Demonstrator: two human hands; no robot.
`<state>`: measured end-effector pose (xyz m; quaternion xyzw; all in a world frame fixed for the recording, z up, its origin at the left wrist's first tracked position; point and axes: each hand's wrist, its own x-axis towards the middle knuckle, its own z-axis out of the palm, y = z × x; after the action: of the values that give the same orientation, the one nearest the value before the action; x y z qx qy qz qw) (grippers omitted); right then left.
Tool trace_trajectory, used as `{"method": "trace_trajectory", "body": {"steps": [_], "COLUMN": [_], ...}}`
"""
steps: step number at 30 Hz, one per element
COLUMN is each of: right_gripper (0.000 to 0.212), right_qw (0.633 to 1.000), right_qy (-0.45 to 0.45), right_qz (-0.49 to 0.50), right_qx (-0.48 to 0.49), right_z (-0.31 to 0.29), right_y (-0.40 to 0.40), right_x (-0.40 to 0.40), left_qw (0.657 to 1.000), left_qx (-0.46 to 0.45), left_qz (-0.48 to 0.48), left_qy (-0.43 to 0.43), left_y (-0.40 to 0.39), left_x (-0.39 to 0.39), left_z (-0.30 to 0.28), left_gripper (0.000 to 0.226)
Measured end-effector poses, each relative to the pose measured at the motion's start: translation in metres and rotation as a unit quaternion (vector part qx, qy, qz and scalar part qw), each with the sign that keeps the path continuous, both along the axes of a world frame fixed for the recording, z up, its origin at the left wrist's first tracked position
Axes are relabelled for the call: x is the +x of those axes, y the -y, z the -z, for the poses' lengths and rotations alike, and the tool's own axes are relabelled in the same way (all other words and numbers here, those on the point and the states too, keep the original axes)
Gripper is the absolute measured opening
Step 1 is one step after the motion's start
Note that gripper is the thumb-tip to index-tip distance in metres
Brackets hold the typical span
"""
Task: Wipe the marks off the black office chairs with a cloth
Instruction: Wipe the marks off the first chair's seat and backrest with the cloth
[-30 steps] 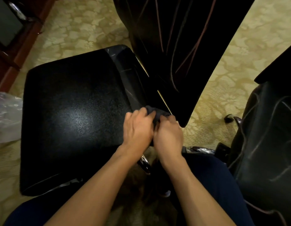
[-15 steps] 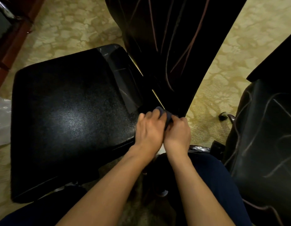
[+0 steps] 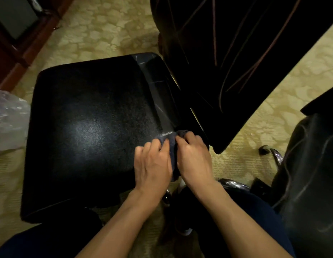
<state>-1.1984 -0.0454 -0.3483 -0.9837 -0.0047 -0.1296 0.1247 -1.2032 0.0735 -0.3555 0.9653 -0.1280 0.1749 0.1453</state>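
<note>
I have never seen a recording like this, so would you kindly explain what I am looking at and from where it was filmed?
There is no machine: a camera worn on a person's head looks down at their own bare hands. The left hand and right hand together grip a dark cloth at the back corner of a black chair seat, where it meets the backrest. A second chair stands at the right, on patterned carpet, and a clear plastic bag lies at the left.
</note>
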Motion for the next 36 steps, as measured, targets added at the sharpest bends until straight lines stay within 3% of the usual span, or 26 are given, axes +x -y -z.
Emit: {"method": "trace_trajectory", "body": {"steps": [4,9,13,17,21,29,33,36], "right_gripper": [0.018,0.010,0.022,0.028,0.026,0.025,0.029,0.029], "right_qw": [1.000,0.999,0.998,0.994,0.994,0.987,0.991,0.992], "right_qy": [-0.001,-0.006,-0.009,-0.095,-0.101,-0.048,-0.103,-0.121], "right_qz": [-0.012,0.040,0.018,0.007,0.026,0.093,0.076,0.040], "right_qx": [-0.025,-0.021,-0.059,-0.058,-0.023,-0.121,-0.041,0.016], "right_z": [-0.002,-0.001,0.002,-0.006,-0.012,-0.013,-0.030,-0.030], "right_y": [0.003,-0.009,0.008,0.026,0.026,0.006,-0.014,-0.037], "right_x": [0.038,0.067,0.071,0.101,0.118,0.092,0.064,0.038], "left_qw": [1.000,0.997,0.990,0.976,0.975,0.980,0.973,0.985], "left_qx": [0.009,0.036,0.017,-0.010,0.040,0.019,0.034,0.053], "left_qz": [-0.018,-0.028,-0.021,-0.018,-0.019,0.023,0.083,0.116], "left_qy": [0.008,-0.062,-0.135,-0.215,-0.219,-0.196,-0.210,-0.116], "left_y": [0.003,0.004,0.016,0.045,0.051,0.029,-0.010,-0.055], "left_x": [0.045,0.075,0.074,0.104,0.123,0.113,0.095,0.072], "left_z": [0.000,-0.005,-0.015,-0.029,-0.029,-0.025,-0.030,-0.017], "left_gripper": [0.018,0.020,0.028,0.034,0.037,0.035,0.041,0.051]}}
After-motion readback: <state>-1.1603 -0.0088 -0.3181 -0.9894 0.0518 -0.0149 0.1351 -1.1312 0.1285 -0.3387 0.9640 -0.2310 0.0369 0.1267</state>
